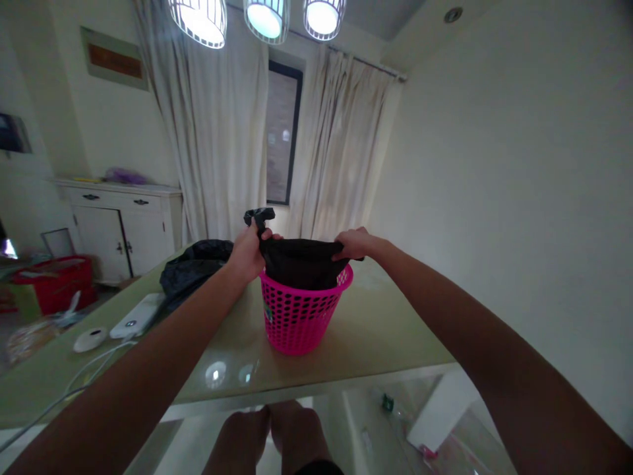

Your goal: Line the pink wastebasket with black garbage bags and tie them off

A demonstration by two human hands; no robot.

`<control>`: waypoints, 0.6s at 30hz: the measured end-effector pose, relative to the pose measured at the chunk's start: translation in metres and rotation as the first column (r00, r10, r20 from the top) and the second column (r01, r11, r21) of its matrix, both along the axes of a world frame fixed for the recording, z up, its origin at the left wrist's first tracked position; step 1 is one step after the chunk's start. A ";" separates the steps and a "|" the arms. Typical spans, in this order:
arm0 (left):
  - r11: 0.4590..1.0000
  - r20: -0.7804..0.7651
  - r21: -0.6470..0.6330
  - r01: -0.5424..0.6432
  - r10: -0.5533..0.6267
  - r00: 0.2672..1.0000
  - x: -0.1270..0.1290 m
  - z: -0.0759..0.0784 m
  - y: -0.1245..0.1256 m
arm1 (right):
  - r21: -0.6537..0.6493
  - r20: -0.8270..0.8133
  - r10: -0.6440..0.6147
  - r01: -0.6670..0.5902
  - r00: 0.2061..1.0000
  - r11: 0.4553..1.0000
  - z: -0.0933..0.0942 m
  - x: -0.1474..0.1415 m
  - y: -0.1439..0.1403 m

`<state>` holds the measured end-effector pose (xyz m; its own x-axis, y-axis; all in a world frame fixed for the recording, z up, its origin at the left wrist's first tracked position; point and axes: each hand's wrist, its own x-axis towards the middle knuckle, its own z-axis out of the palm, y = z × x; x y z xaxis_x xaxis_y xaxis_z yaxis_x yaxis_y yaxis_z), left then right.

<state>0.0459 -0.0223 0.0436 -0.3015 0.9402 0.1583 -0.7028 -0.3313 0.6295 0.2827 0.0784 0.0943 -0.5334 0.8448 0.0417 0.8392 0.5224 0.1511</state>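
Note:
A pink plastic basket [301, 316] with round holes stands upright on the table in front of me. Inside its mouth sits a black plastic bag [304, 264], its upper edge raised above the basket's rim. My left hand [251, 252] is closed on the bag's left side, where a gathered strip of plastic sticks up over the fingers. At the opposite side, my right hand [353, 244] pinches the bag's edge just above the rim. Between the two hands the bag's edge is stretched. How far the bag reaches down in the basket is hard to see.
More black plastic bags [195, 267] lie in a heap left of the basket. A white box-shaped device [137, 316], a round white object [90, 340] and white cables [99, 356] are on the glossy table [390, 323]. A white cabinet [123, 231] and red bin [59, 284] stand behind, left.

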 end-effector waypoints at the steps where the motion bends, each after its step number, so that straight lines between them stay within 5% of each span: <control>1: 1.000 0.022 -0.008 0.026 -0.026 0.999 0.000 0.002 -0.001 | 0.009 -0.060 -0.010 0.010 0.998 1.000 0.004 0.013 0.005; 3: 0.998 0.041 -0.004 0.058 -0.057 0.998 -0.001 0.004 -0.002 | -0.024 -0.350 0.076 -0.090 0.934 0.996 0.010 0.034 0.012; 6: 0.999 0.035 -0.004 0.041 -0.041 0.999 -0.004 0.002 -0.003 | 0.001 -0.838 0.199 -0.364 0.508 0.931 0.008 0.059 0.013; 8: 1.000 0.027 -0.012 0.027 -0.027 0.999 -0.008 0.001 -0.003 | 0.035 -0.934 0.176 -0.411 0.312 0.911 -0.002 0.076 0.012; 9: 1.000 0.027 -0.011 0.021 -0.020 0.999 -0.011 0.000 -0.004 | -0.003 -0.934 0.136 -0.388 0.331 0.922 -0.009 0.085 0.012; 12: 1.000 0.017 0.003 0.007 -0.007 1.000 -0.014 -0.002 -0.006 | -0.282 -0.792 -0.118 -0.187 0.599 0.941 -0.036 0.100 0.012; 14: 0.999 -0.018 0.021 0.031 -0.031 0.999 -0.010 -0.003 -0.006 | -0.374 -0.714 -0.203 -0.120 0.670 0.919 -0.053 0.093 0.009; 16: 0.995 -0.060 0.039 0.092 -0.089 0.994 -0.001 -0.005 -0.004 | -0.370 -0.790 -0.156 -0.257 0.593 0.893 -0.064 0.069 0.006; 18: 0.989 -0.089 0.052 0.135 -0.130 0.988 0.009 -0.007 0.001 | -0.303 -0.933 -0.144 -0.507 0.329 0.807 -0.068 0.031 0.002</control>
